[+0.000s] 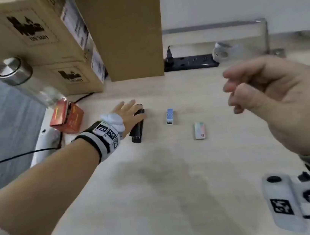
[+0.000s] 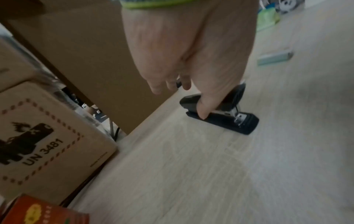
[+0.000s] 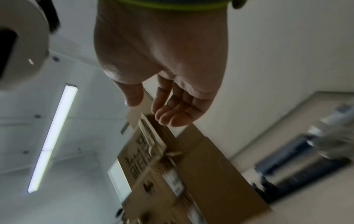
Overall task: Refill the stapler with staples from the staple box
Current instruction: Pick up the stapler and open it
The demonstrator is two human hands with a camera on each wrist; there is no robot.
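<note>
The black stapler (image 1: 137,132) lies on the pale wooden table (image 1: 158,176), left of centre. My left hand (image 1: 131,110) is laid over its far end. The thumb (image 2: 203,112) touches the stapler's (image 2: 228,121) side, and the other fingers reach straight past it. In the left wrist view the stapler's top looks lifted off the metal magazine. A small blue staple box (image 1: 170,116) stands to the right of the stapler. A pastel staple box (image 1: 199,130) lies nearer and further right. My right hand (image 1: 232,90) hangs in the air above the table's right side, fingers loosely curled and holding nothing.
Stacked cardboard boxes (image 1: 40,43) and a cardboard sheet (image 1: 130,33) stand along the back left. A red carton (image 1: 66,117) and a metal-capped glass bottle (image 1: 23,80) sit at the left edge. A black power strip (image 1: 190,62) lies at the back. A cable (image 1: 16,157) trails off the left.
</note>
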